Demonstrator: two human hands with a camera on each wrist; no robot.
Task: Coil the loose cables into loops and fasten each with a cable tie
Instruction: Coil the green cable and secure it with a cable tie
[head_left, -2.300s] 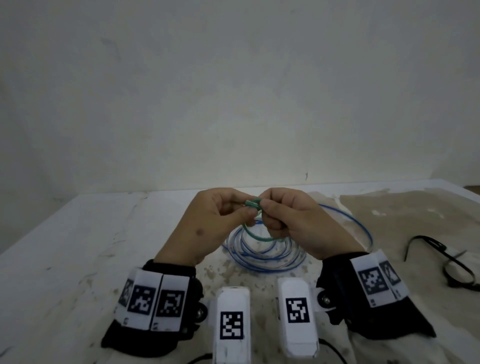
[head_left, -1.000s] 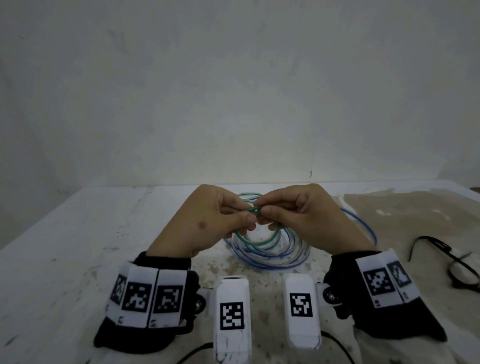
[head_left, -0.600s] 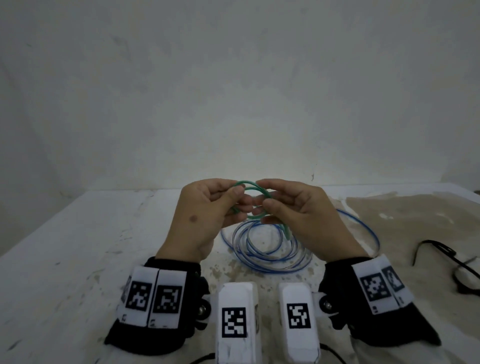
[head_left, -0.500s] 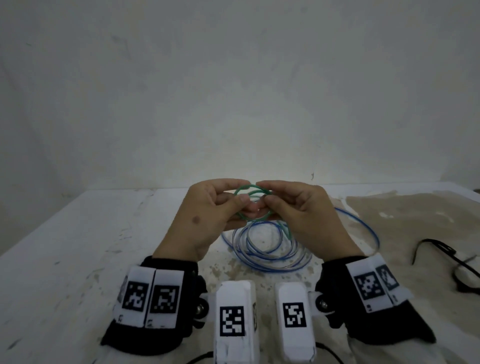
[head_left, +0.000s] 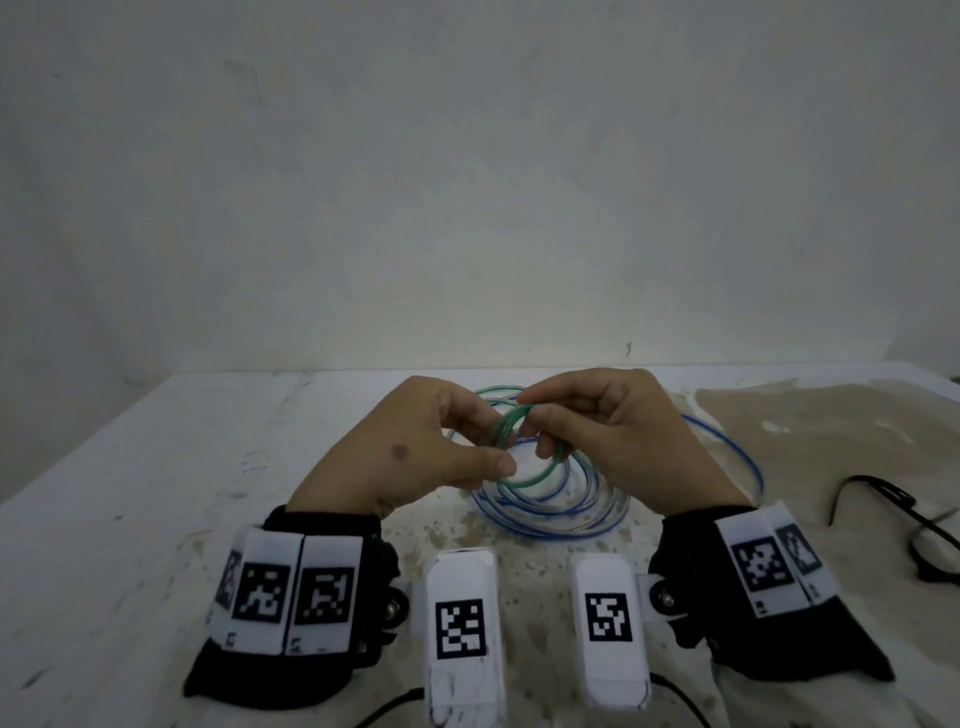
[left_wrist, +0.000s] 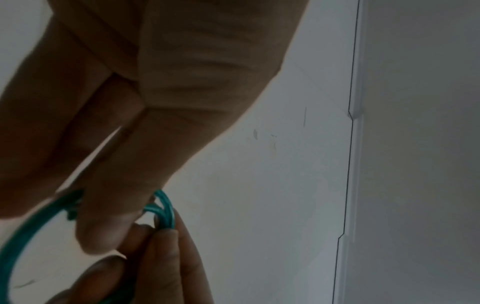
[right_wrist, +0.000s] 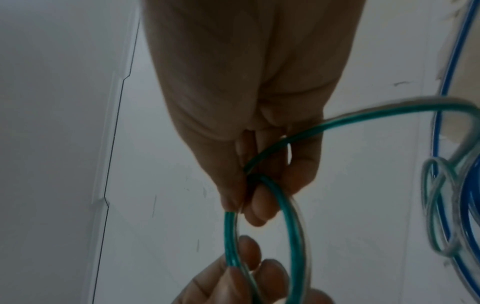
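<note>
I have the green cable (head_left: 524, 457) up off the table (head_left: 130, 467), held between both hands above the blue cable (head_left: 561, 514), which lies coiled flat just below my fingers. My right hand (head_left: 618, 441) pinches the top of the green loops between thumb and forefinger, the other fingers curled in behind; in the right wrist view a strand runs out from that pinch toward the table. My left hand (head_left: 415, 452) has its fingers curled around the near side of the loops, thumb stretched across the front.

Half a second ago the loops were small and sat tight between my fingertips; now a wider loop hangs below them, and the hands have tilted a little. I read that as another turn laid on, so the coiling is moving along (how much loose cable is left, I cannot tell).

No tie is on the green coil yet. Some dark straps (head_left: 883, 504) lie well to the right of my right hand.
</note>
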